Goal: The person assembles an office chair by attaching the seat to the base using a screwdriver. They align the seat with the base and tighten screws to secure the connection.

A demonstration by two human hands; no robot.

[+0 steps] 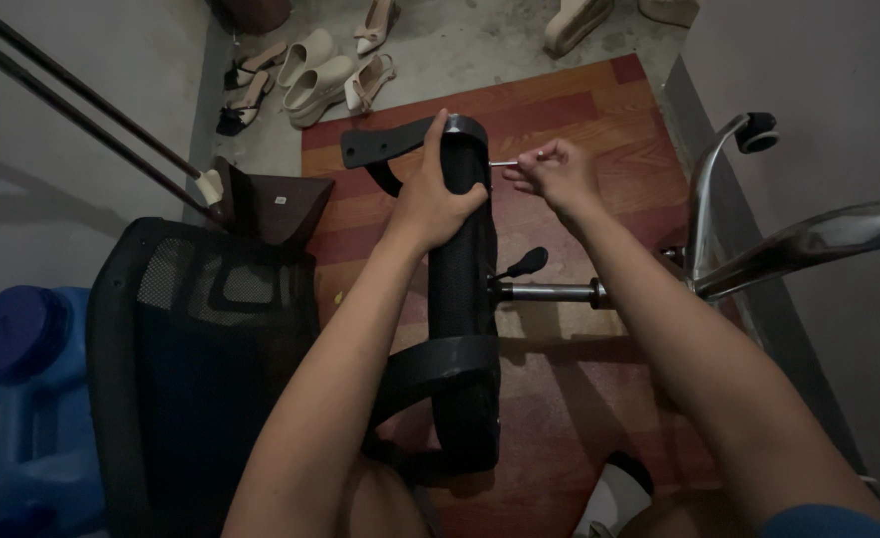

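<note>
My left hand (438, 199) grips the chair seat (463, 299); my right hand (555, 171) pinches a small metal tool (505, 163), which I think needs turning.

Dim light fills a narrow space between two plain grey walls (81, 189). The floor is bare, stained concrete (480, 45) at the far end, with a sheet of red wood-grain flooring (599, 110) laid over it nearer by. Several pairs of pale shoes and sandals (325, 75) lie scattered on the concrete — heels, slip-ons, a thick-soled pair. Two dark rods (71, 105) slant down the left wall, and a blue plastic water jug (26, 399) stands at its foot.
</note>
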